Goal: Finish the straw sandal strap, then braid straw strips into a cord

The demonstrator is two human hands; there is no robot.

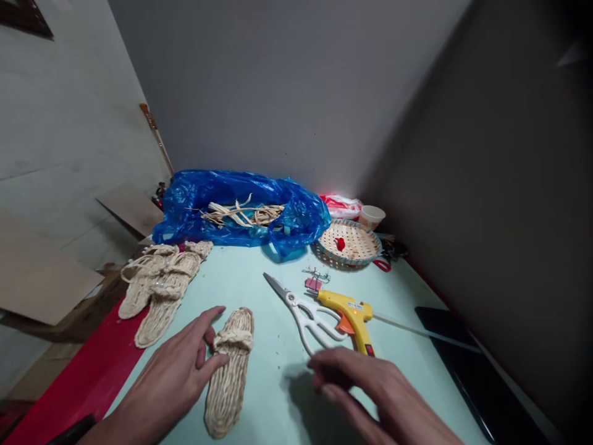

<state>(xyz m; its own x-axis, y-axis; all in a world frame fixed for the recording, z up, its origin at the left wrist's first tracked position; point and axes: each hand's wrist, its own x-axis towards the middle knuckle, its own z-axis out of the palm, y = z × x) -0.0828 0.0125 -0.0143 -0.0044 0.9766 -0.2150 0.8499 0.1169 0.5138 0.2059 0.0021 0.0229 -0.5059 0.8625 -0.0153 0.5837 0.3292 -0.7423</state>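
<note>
A single woven sandal [229, 377] is lying flat, sole down, near the front of the pale green table [269, 402], its toe end pointing roughly away from the person and its braided strap crossing the upper half. The left hand [173, 358] is reaching in from the sandal's left side: the thumb tip is resting over the sole just below the strap, the index finger is extending past the strap, and the other fingers are curling at the edge; thumb and index are standing apart, not clamping. The right hand [370, 389] is hovering over the table to the right, holding nothing, its fingers loosely bent and its thumb parted from them, near the handles of the white scissors [296, 306]. The step in hand seems to be a light placing or steadying of the sandal; lifting it would be calling for the left thumb and fingers to close on its edges, with the scissors kept clear. Beyond the scissors, a yellow glue gun [349, 309] is lying with its stick trailing right. Farther out, more woven sandals [169, 287] are sitting at the left, and a blue plastic bag [199, 185] is holding dried fibres [269, 215] beside a shallow basket [327, 254].
</note>
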